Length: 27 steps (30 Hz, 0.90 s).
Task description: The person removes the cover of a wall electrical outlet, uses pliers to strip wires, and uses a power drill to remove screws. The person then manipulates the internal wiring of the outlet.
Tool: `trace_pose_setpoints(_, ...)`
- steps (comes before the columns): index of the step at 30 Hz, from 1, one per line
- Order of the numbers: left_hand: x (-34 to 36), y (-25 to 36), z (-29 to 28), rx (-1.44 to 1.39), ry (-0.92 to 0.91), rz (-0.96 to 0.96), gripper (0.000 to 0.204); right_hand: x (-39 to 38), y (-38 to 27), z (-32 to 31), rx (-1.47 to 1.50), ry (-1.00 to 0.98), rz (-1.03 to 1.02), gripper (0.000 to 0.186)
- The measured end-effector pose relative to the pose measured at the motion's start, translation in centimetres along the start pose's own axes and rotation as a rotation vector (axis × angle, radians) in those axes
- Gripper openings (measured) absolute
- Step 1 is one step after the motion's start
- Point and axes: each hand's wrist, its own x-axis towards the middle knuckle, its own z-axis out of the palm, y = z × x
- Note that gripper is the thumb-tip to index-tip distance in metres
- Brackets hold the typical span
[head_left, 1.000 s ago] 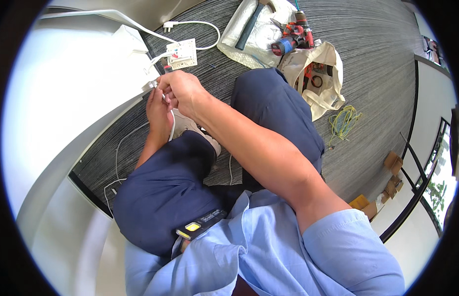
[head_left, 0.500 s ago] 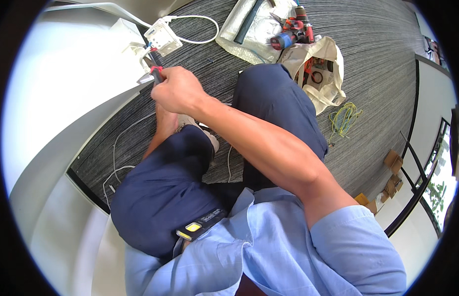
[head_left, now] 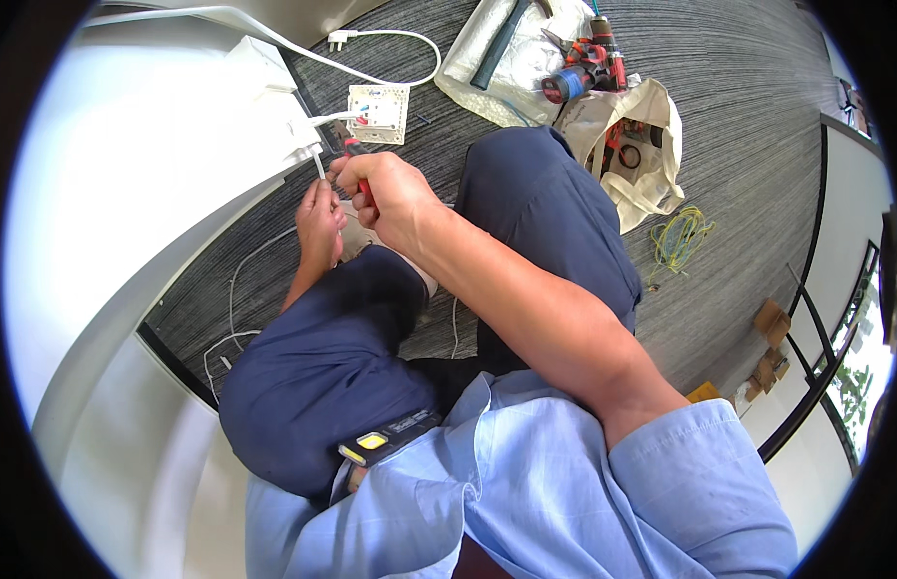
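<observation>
My left hand (head_left: 321, 224) pinches a white cable (head_left: 319, 166) where it comes out of the white trunking box (head_left: 296, 130) by the wall. Close beside it on the right, my right hand (head_left: 398, 196) is closed around red-and-black handled pliers (head_left: 356, 151). The tool's jaws are hard to make out. Just beyond the pliers is a white socket faceplate (head_left: 394, 114), its back showing, with red and blue wire ends at its terminals and a white cable running from it to the trunking.
A white plug (head_left: 339, 40) on a looped cord lies farther back. Bubble wrap (head_left: 482, 96) bears a hammer (head_left: 499, 48) and a red-and-black power drill (head_left: 576, 82). Right of my knee are a cream tool bag (head_left: 665, 145) and a coiled yellow-green wire (head_left: 680, 238). Cardboard pieces (head_left: 771, 323) lie far right.
My right hand has come back and to the right with the pliers. The faceplate has shifted right and nearer, away from the plug. My left hand now shows on the white cable.
</observation>
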Motion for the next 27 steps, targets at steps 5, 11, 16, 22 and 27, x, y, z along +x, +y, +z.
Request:
trace_pose_setpoints(5,-0.3,0.9,0.2,0.016,-0.043,-0.052,0.025,2.2,-1.0,0.5,0.082,-0.040,0.033,0.027)
trace_pose_setpoints(11,-1.2,2.1,1.1,0.019,-0.082,-0.022,0.023,5.0,-3.3,2.8,0.103,-0.059,-0.010,0.007)
trace_pose_setpoints(16,-1.6,1.2,1.7,0.018,-0.082,0.098,0.026,3.9,-4.3,3.7,-0.250,0.013,-0.075,0.012)
trace_pose_setpoints(22,0.2,-0.2,1.1,0.001,-0.058,0.188,0.027,0.4,-3.9,2.7,-0.429,-0.099,-0.235,0.015)
trace_pose_setpoints(27,1.0,0.4,1.0,-0.060,-0.069,0.210,0.027,-0.8,-2.1,0.6,-0.180,-0.059,-0.143,0.017)
